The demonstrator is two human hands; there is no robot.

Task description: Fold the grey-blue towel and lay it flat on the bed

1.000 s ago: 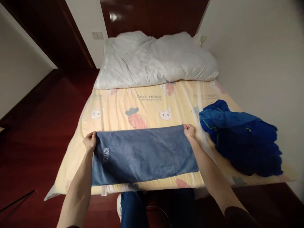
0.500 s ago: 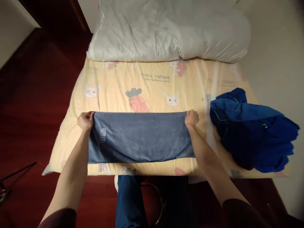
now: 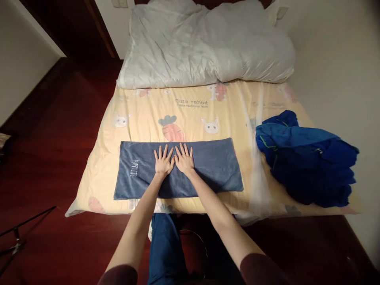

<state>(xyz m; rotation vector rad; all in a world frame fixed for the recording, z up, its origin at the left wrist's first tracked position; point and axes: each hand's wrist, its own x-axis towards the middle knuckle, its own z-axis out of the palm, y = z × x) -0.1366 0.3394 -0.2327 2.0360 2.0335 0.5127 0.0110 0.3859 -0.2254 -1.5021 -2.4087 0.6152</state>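
Note:
A blue-grey towel (image 3: 216,166) with "HAPPY LIFE" in white letters at its left end lies spread out near the front edge of the bed. My left hand (image 3: 164,161) rests flat on it, left of the middle, fingers spread. Close beside it, thumbs nearly meeting, my right hand (image 3: 184,159) also lies flat with its fingers apart. Under the towel is a yellow bed sheet (image 3: 142,114) printed with rabbits and carrots. Neither hand grips anything.
A folded white quilt (image 3: 208,47) covers the far end of the bed. Crumpled blue clothing (image 3: 308,158) lies to the right, near the wall (image 3: 338,87). Dark red floor (image 3: 59,150) runs along the left, with a thin black stand (image 3: 16,237) at lower left.
Both hands have let go of the towel's far corners and moved inward to lie flat near its middle. The towel now lies flat on the sheet. The view has shifted slightly.

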